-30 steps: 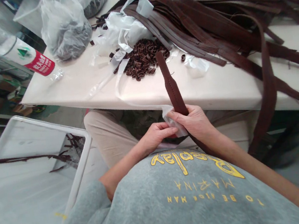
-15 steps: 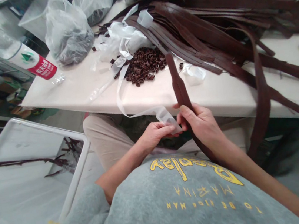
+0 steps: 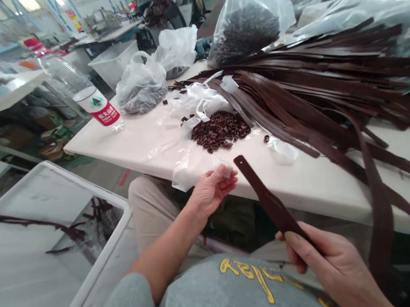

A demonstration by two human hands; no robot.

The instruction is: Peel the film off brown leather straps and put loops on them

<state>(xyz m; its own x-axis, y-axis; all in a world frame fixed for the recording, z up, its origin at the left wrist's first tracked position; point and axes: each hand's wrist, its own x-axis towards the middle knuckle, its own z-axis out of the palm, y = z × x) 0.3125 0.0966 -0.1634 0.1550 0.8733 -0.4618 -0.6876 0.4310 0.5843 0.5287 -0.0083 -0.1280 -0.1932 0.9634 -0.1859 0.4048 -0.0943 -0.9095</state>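
My right hand (image 3: 332, 268) is closed around a dark brown leather strap (image 3: 269, 200) near my lap, and the strap's tip points up toward the table. My left hand (image 3: 212, 188) is raised at the table's front edge, its fingers curled on a piece of clear plastic film (image 3: 192, 168) that hangs off the edge. Just beyond it lies a small heap of brown leather loops (image 3: 220, 130) on plastic. A big pile of long brown straps (image 3: 333, 83) covers the right half of the white table (image 3: 133, 138).
A water bottle with a red label (image 3: 95, 100) stands at the table's left corner. Several plastic bags (image 3: 141, 86) with dark contents sit behind it. A white bin (image 3: 42, 249) holding a few strap scraps is at my left. Other work tables lie farther back.
My hands have separated: the right drew the strap down toward my lap, and the left lifted the plastic film up to the table edge. My head tilted upward.
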